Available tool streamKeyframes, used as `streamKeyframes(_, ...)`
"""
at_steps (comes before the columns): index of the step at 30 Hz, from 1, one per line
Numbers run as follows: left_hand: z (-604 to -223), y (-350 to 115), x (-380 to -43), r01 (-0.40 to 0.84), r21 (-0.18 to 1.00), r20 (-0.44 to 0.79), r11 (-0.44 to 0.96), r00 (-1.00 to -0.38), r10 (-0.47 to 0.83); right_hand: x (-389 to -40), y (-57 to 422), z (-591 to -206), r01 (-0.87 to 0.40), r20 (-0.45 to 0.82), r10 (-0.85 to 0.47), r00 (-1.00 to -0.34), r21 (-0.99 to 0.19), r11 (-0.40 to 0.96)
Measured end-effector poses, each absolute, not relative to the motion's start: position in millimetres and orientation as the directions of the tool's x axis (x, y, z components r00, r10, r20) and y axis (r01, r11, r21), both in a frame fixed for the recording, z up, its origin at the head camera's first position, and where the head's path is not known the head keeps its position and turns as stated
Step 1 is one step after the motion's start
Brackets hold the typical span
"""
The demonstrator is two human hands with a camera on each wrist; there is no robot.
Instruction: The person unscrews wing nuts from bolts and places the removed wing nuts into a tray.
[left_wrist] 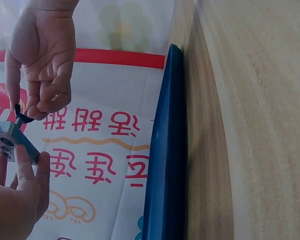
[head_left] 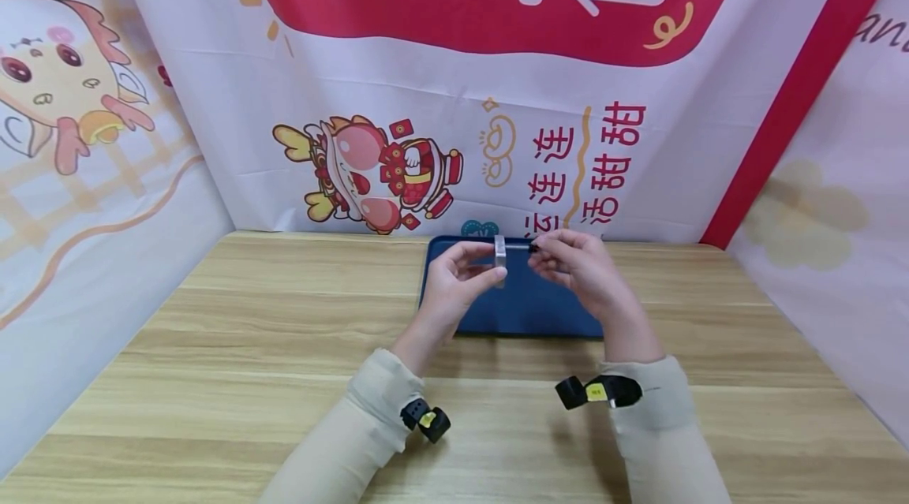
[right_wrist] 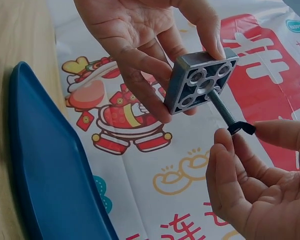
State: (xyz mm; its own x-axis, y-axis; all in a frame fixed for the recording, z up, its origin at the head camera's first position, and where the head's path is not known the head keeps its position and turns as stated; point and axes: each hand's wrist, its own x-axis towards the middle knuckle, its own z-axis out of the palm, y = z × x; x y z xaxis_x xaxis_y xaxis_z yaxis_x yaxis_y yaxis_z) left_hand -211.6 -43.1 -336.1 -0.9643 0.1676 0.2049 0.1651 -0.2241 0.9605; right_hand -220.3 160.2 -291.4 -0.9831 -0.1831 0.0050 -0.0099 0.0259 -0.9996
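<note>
My left hand [head_left: 458, 279] grips a square metal block [right_wrist: 200, 82] by its edges, with the thumb on one side and fingers on the other. One face of the block has several round recesses, and a threaded screw [right_wrist: 222, 109] stands out from near its middle. At the screw's outer end is a black wing-shaped head [right_wrist: 242, 127]. My right hand [head_left: 578, 267] pinches that head between thumb and fingertips. Both hands are above a blue tray [head_left: 540, 303]. How deep the screw sits in the block is hidden.
The tray lies at the back of a wood-grain table [head_left: 284, 330], close to a printed cloth backdrop [head_left: 398, 86]. Cloth panels [head_left: 71, 133] also flank the table. Each wrist carries a black strap with a small camera [head_left: 435, 423].
</note>
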Motion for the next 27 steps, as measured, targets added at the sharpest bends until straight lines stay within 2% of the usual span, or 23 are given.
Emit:
streamKeyframes(9,-335.1,-43.4,-211.0,0.16,0.964,0.197,-0.213,-0.966,0.168,-221.9,163.1,-292.8,-0.056,0.048,-0.218,-0.975,-0.998,0.032)
streamKeyframes(27,-335.6,-43.1,-210.8,0.161,0.964,0.199,-0.213,-0.964,0.173,-224.1,163.4,-294.6,-0.075,0.052,-0.19,-0.98,-0.991,0.115)
